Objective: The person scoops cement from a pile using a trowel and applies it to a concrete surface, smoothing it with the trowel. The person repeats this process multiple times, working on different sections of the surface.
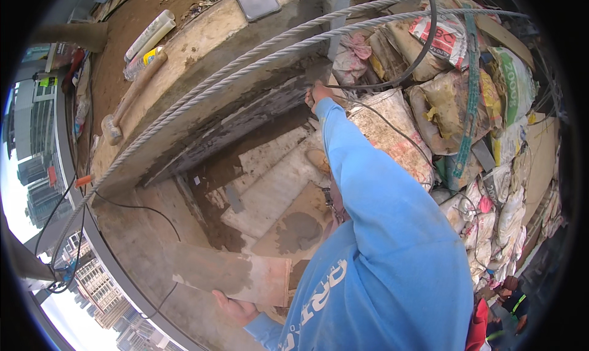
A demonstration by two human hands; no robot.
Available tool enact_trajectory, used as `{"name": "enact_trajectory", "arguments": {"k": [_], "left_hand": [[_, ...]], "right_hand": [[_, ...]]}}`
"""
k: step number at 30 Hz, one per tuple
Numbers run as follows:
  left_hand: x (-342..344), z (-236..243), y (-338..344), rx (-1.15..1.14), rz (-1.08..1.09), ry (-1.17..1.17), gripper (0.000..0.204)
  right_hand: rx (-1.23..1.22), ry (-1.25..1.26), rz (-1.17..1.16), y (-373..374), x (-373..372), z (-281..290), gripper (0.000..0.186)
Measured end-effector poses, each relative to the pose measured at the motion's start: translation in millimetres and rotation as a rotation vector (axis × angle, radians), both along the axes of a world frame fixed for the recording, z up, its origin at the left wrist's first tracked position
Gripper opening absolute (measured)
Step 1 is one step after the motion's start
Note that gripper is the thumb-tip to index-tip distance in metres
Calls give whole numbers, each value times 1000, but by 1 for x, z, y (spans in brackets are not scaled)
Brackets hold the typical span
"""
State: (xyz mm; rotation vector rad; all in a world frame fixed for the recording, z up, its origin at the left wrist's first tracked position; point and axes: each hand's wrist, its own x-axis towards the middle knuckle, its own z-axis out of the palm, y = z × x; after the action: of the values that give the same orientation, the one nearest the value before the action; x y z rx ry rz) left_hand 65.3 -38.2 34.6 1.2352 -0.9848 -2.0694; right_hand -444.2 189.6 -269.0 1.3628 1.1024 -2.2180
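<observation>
My left hand [236,308] grips the near edge of a flat mortar board [270,280], with the thumb showing below it. Grey wet mortar [215,268] covers the board's left part. My right arm stretches forward in a blue sleeve. At the far corner of the low concrete wall [245,84], my right hand [319,95] is closed on what looks like a flat trowel [318,75], partly hidden by the fingers. A darker, damp-looking band [239,121] runs along the wall's inner face.
Two steel cables [245,66] cross above the wall. A hammer [126,106], a plastic bottle [136,69] and a grey rectangular sheet [256,0] rest on or beside its top. Filled sacks [454,106] pile up at right. Flat boards [276,185] and spilled mortar [299,231] lie below.
</observation>
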Motion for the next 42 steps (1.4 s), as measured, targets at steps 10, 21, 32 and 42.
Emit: {"name": "enact_trajectory", "arguments": {"k": [10,21,32,42], "left_hand": [[-5,1,4,-33,21,-24,55],[-31,4,12,-39,5,-11,59],[-10,-10,16,-26,19,43,59],[-18,-8,9,-238,-213,-50,54]], "right_hand": [[1271,157,1024,55,6,-13,30],[1454,247,1325,75,-16,-1,24],[1156,-1,918,76,-4,-43,38],[1044,207,950,100,6,-28,49]]}}
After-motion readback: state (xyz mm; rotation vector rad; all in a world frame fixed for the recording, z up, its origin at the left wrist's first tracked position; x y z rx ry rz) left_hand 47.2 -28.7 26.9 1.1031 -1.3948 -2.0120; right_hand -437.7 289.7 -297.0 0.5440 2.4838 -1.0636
